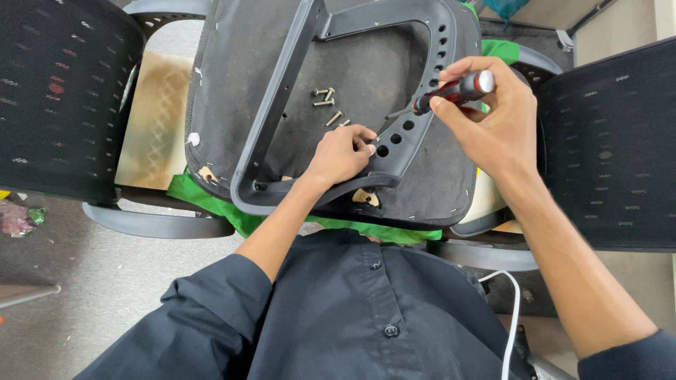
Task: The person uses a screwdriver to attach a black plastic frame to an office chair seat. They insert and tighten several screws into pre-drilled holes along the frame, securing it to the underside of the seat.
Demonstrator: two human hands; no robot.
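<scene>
An upturned chair seat [232,77], its dark underside facing up, lies over green cloth [211,204] between two black mesh chair backs [56,91], and a grey plastic armrest frame [282,77] rests on it with its long side running from the near left up and away to the right. The right hand [493,119] is closed round a red-and-black screwdriver [451,93], whose long axis slants down-left, tip toward the frame's row of holes. The left hand [343,151] pinches a small screw at that row, with loose screws [325,97] lying just beyond.
</scene>
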